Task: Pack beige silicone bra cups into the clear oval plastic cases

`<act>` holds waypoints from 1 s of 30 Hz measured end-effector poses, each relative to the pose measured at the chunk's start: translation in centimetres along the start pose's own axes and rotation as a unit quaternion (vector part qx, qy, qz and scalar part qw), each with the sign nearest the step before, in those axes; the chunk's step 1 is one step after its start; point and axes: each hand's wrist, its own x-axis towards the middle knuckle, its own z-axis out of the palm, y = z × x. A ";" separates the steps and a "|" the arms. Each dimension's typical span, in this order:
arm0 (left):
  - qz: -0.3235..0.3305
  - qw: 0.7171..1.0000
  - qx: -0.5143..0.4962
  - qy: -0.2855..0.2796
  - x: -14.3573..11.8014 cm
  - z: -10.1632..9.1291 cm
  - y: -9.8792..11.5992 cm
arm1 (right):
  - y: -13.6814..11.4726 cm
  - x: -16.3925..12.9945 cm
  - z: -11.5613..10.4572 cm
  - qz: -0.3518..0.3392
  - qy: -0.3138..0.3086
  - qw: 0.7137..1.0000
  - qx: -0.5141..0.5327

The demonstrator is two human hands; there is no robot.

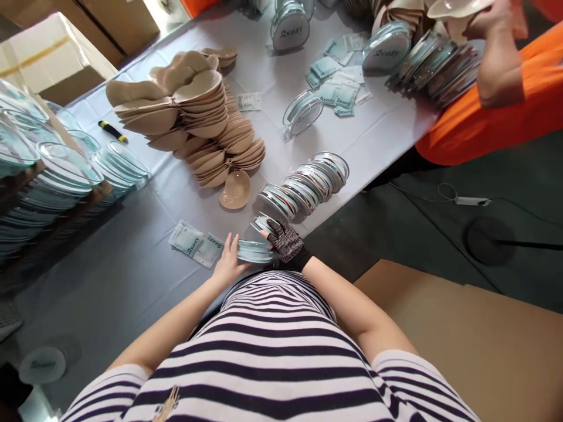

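My bare left hand [227, 264] and gloved right hand [285, 240] grip opposite ends of a clear case [255, 252] at the table [132, 258] edge, beside a row of cases [303, 186]. It looks light, stiff, slippery; best held by its rims.

A packing workshop, a small hand-assembly line by the look of it. Long table [132, 258] under a grey-white cloth, loaded with goods in bulk: heaps of beige silicone cups [197, 117] toward the far edge, rows of clear round cases [308, 181] near the right edge, more cases stacked on racks [48, 181] at the left edge, printed sachets [196, 243] scattered between. Cardboard cartons [53, 58] beyond the far left corner. Co-worker in orange [505, 111] at the far right corner.
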 end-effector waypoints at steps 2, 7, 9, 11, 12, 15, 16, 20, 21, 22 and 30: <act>0.001 0.999 -0.044 0.002 1.8 0.0 -0.3 | 0.2 1.2 0.1 0.013 0.011 0.999 -0.031; 0.075 0.993 -0.095 0.012 9.1 -2.0 0.6 | -0.1 3.4 -1.8 0.045 -0.001 0.994 -0.095; 0.077 0.992 -0.102 0.020 11.0 -2.8 0.8 | -0.5 4.2 -2.9 0.042 -0.002 0.992 -0.121; 0.072 0.991 -0.112 0.033 11.5 -3.2 0.7 | -0.8 5.5 -3.9 0.035 0.005 0.990 -0.137; 0.069 0.990 -0.119 0.042 11.2 -3.2 0.6 | -1.0 6.5 -4.4 0.030 0.008 0.990 -0.140; 0.040 0.985 -0.154 0.073 8.4 -2.5 0.0 | -0.9 10.5 -5.5 0.018 0.015 0.991 -0.131; 0.018 0.982 -0.171 0.083 7.0 -2.1 -0.5 | -0.8 12.3 -5.7 0.028 0.012 0.992 -0.123; -0.100 0.958 -0.245 0.111 2.1 -0.7 -3.0 | 0.4 19.8 -5.9 0.130 -0.026 0.983 -0.129; -0.118 0.952 -0.257 0.114 1.3 -0.4 -3.7 | 0.6 21.6 -6.0 0.145 -0.029 0.979 -0.143; -0.132 0.947 -0.270 0.115 0.7 -0.3 -4.3 | 0.7 23.3 -6.1 0.147 -0.025 0.976 -0.156; -0.200 0.872 -0.430 0.121 4.1 -2.5 -7.4 | 0.4 36.5 -8.8 0.017 -0.080 0.974 -0.212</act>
